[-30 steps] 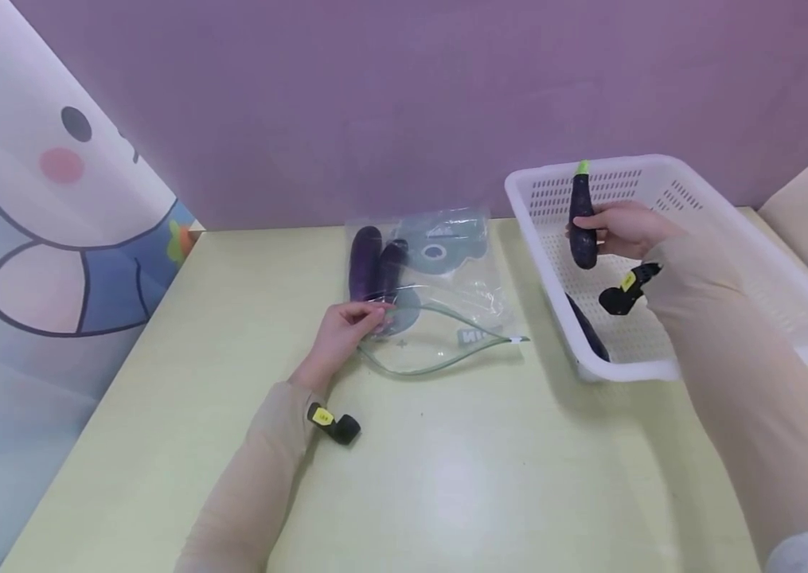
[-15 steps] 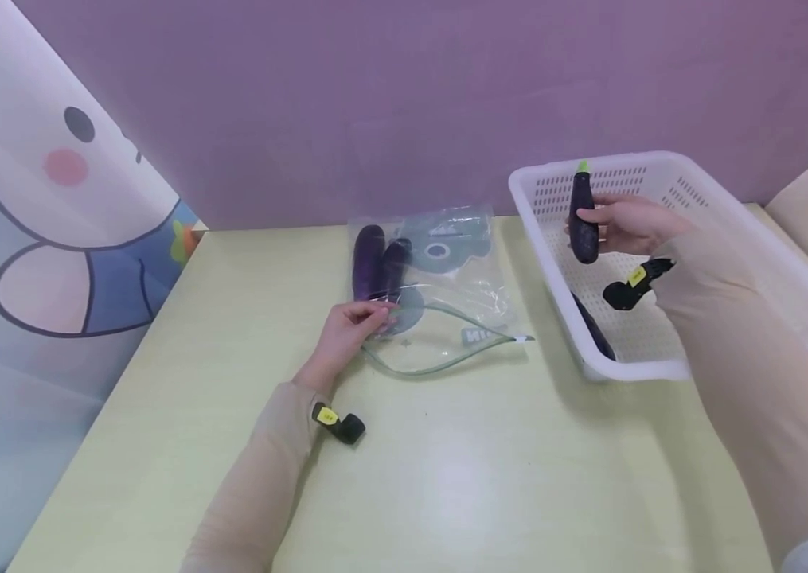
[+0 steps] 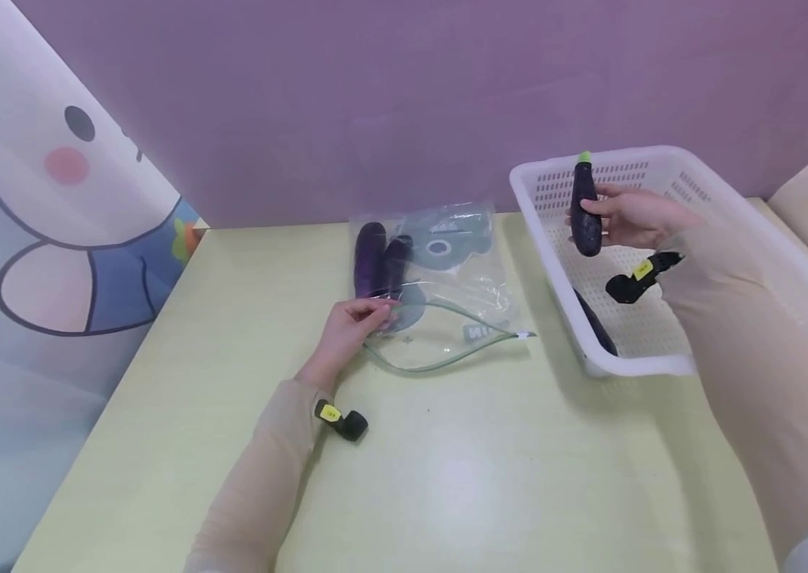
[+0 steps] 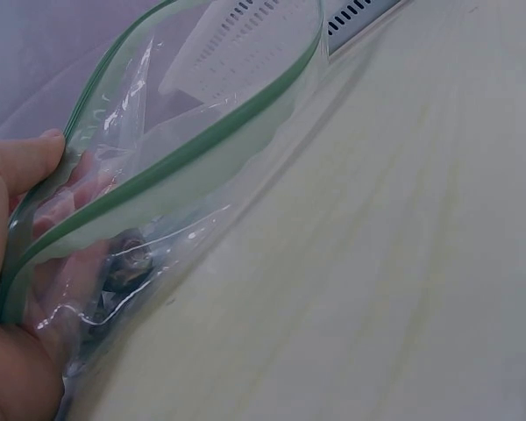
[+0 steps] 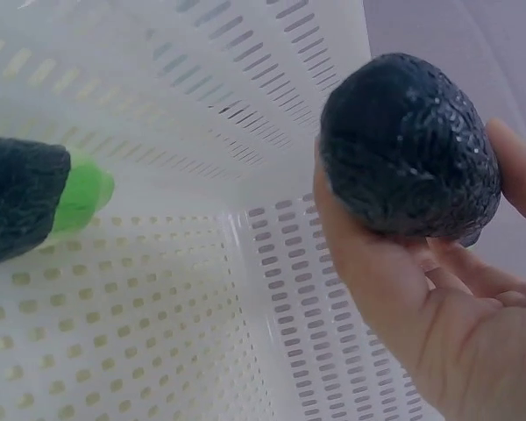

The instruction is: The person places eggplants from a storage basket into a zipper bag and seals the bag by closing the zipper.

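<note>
My right hand (image 3: 636, 216) holds a dark eggplant (image 3: 585, 211) with a bright green stem end, stem up, above the white basket (image 3: 550, 263). In the right wrist view the thumb and fingers grip around this eggplant (image 5: 408, 145), its blunt end facing the camera. Another eggplant (image 3: 595, 322) lies along the basket's left wall; its green end (image 5: 81, 195) shows in the right wrist view. My left hand (image 3: 352, 328) pinches the rim of a clear zip bag (image 3: 439, 310), whose green-edged mouth (image 4: 184, 153) gapes. Two purple eggplants (image 3: 371, 259) lie inside the bag.
The basket, with slotted walls, stands on the pale table (image 3: 432, 477) to the right of the bag. A purple wall (image 3: 375, 103) rises behind the table. A cartoon-printed cloth (image 3: 52, 239) hangs at the left.
My right hand rises slightly with the eggplant, still over the basket. The left hand keeps its pinch on the bag's rim, and the view shifts a little.
</note>
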{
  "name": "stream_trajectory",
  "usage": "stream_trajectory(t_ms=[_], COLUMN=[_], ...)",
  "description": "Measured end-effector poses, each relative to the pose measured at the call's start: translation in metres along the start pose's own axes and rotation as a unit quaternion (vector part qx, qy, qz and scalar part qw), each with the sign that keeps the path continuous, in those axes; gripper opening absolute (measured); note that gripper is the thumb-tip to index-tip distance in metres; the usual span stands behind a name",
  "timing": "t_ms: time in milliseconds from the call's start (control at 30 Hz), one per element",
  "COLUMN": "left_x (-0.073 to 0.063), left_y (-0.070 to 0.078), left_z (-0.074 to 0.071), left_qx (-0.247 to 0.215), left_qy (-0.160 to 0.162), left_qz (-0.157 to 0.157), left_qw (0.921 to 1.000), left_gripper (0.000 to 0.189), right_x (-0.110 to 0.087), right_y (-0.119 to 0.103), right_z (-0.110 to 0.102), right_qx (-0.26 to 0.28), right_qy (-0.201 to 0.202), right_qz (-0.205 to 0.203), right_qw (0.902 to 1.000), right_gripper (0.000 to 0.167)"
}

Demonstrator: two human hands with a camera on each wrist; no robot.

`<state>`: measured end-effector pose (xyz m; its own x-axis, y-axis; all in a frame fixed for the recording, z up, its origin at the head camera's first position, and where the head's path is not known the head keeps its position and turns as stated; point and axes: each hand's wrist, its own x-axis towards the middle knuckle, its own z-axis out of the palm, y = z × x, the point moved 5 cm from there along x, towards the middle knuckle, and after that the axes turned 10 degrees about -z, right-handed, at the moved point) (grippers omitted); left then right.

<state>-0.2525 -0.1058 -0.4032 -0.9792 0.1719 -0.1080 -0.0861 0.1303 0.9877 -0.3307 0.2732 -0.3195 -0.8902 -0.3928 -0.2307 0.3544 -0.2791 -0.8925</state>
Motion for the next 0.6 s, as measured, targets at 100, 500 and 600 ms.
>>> stream_trajectory(t_ms=[100, 500, 600], left_x=[-0.0005, 0.0010, 0.0007], left_y=[0.0000, -0.0037, -0.0019], left_z=[-0.0009, -0.0009, 0.0011], left_qx=[-0.007, -0.012, -0.008], left_qy=[0.000, 0.001, -0.001], left_qz=[0.000, -0.009, -0.008], left_qw=[1.0000, 0.9999, 0.9999], left_gripper=[0.022, 0.023, 0.023], right_x=[0.0010, 0.0020, 0.0021], right_y=[-0.0007, 0.0001, -0.0019], right_z=[0.0015, 0.0070, 0.0069], right_qx=[0.013, 0.035, 0.036], right_qy=[-0.006, -0.010, -0.004], right_qz=[-0.003, 0.001, 0.003], right_qw=[0.9999, 0.9993, 0.9993], right_gripper=[0.032, 0.013, 0.019])
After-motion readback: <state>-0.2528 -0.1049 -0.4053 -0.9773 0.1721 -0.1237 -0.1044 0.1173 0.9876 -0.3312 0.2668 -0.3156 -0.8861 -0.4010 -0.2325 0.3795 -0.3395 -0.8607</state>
